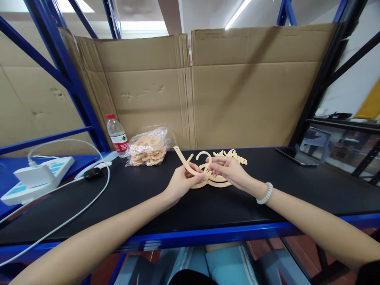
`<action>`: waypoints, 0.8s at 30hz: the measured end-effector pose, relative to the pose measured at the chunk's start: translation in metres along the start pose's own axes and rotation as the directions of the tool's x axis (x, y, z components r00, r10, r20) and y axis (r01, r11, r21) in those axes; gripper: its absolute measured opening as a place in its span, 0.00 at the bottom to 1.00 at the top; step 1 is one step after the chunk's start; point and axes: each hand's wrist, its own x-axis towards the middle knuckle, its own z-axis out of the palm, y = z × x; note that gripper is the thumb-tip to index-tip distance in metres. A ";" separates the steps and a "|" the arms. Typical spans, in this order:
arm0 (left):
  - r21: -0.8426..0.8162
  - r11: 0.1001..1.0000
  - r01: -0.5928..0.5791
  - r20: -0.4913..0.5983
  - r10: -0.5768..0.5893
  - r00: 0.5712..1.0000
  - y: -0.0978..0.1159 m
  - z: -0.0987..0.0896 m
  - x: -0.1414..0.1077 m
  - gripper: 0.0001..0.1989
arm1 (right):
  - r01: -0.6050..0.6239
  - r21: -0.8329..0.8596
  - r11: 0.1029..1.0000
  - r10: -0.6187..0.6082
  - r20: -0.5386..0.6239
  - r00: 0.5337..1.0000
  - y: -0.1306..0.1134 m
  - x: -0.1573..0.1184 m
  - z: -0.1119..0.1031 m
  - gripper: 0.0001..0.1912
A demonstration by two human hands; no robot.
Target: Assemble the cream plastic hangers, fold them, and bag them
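Note:
Over the middle of the black table, my left hand (184,179) is closed on a beige plastic folding hanger (183,158), whose one arm sticks up to the left. My right hand (230,171) has its fingers bent and pinched near the base of the hanger's curved hook (204,153); just what the fingertips grip is partly hidden. Beneath both hands lie more beige curved hanger pieces (218,184), flat on the table. Behind my right hand is a small heap of beige parts (239,156).
A clear plastic bag of beige parts (150,146) and a red-capped water bottle (118,134) stand at the back left. At the left are a power strip (59,164) and a looping white cable (101,190). A dark tablet-like device (297,156) lies back right. Cardboard (252,87) walls the rear.

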 end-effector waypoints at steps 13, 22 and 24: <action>-0.305 0.946 0.110 -0.162 -0.165 0.973 0.005 -0.013 0.010 0.11 | 0.276 -0.907 0.318 -0.088 0.262 0.961 0.017 0.077 -0.070 0.08; -0.333 0.935 0.120 -0.148 -0.177 0.973 0.006 -0.014 0.012 0.11 | 0.292 -0.915 0.280 0.147 0.341 0.928 -0.003 0.074 -0.088 0.07; -0.326 0.936 0.135 -0.132 -0.186 0.974 0.005 -0.013 0.011 0.11 | 0.330 -0.912 0.243 0.148 0.371 0.917 -0.004 0.065 -0.089 0.07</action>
